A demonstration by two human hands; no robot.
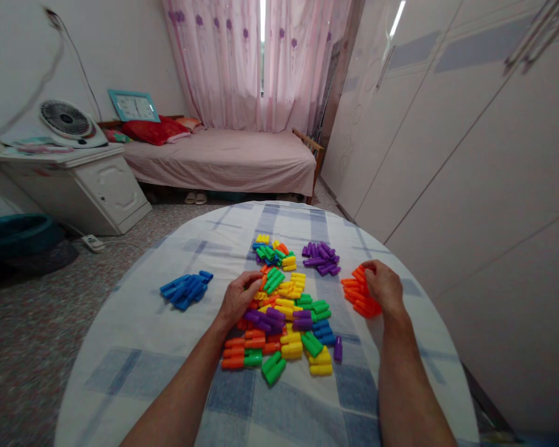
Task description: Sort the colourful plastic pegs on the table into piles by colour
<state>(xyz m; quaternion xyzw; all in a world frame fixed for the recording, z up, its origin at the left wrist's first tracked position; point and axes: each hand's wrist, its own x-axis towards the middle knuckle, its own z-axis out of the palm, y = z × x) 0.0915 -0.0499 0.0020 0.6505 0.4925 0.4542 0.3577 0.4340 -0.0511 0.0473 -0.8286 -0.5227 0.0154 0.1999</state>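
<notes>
My left hand (pixel 240 297) reaches into the left side of a mixed heap of plastic building pieces (pixel 286 313), its fingers closed on an orange building piece (pixel 263 283) that they partly cover. The heap holds joined-tube pieces in orange, yellow, green, blue and purple. On the right, my right hand (pixel 386 285) is over a pile of orange pieces (pixel 356 293), with thumb and fingers pinched at an orange piece near its top. A blue pile (pixel 186 289) lies to the left of the heap, and a purple pile (pixel 323 257) behind it on the right.
The round table (pixel 135 323) wears a blue-and-white checked cloth. Beyond it stands a bed (pixel 233 155) below pink curtains (pixel 223 62). A wardrobe (pixel 428 149) lines the right side. At left are a white cabinet (pixel 107 192) with a fan (pixel 68 121) and a dark teal basin (pixel 21 230).
</notes>
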